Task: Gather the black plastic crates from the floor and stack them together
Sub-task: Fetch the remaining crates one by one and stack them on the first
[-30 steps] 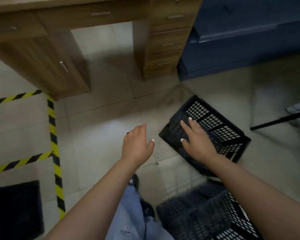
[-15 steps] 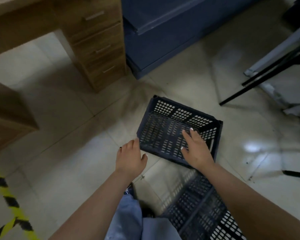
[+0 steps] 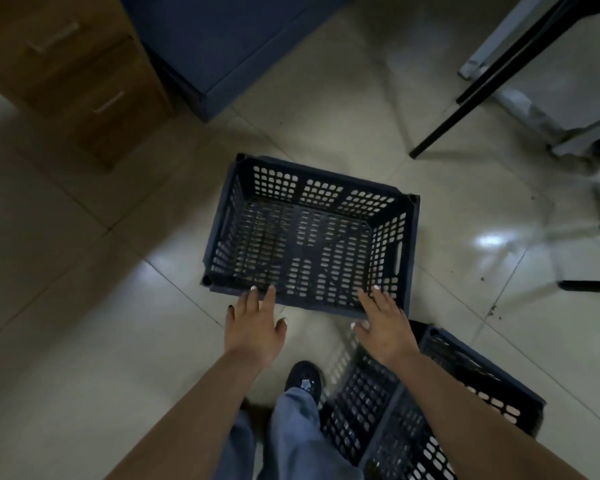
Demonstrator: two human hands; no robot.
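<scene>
Tiled floor [image 3: 84,341] carrying two black crates, not yet stacked. The far crate [image 3: 309,237] stands upright at centre, opening upward; the near crate [image 3: 413,410] lies at lower right, just beside it. Left hand [image 3: 253,327] and right hand [image 3: 385,323], fingers straight and spread, reach its near rim, gripping nothing. Judged stage: lifting and stacking remain.

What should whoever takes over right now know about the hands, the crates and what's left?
Left hand: open, fingers reaching the near rim of the upright crate.
Right hand: open, fingers over the same rim.
That crate sits mouth up on the floor; neither hand grips it.
A second crate lies by the right leg.
Done: nothing stacked in view.
Left: grip the crate, lift it, stack the two.
</scene>
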